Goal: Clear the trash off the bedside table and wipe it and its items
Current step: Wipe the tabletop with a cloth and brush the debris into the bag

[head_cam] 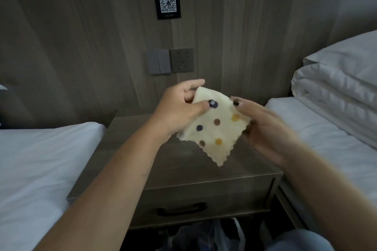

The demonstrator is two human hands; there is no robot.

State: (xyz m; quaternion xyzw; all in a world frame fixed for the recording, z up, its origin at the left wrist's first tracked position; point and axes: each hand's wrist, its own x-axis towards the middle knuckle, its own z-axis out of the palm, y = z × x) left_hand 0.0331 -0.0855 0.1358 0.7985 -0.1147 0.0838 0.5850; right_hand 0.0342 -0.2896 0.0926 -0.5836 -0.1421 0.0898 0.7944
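Head view: blurred right hand (263,126) and left hand (179,108) grip dotted cloth (214,126).

The cloth (214,126) is pale cream with brown, yellow and dark blue dots. The bedside table (183,171) and wall panel (81,47) are grey-brown woodgrain. The sheets (40,159) are white, the socket (182,60) grey, the drawer handle (181,209) black.

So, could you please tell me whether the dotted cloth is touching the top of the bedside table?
Apart. The head view shows both hands holding the dotted cloth up, its lowest corner hanging in the air with bare bedside table top visible beneath.
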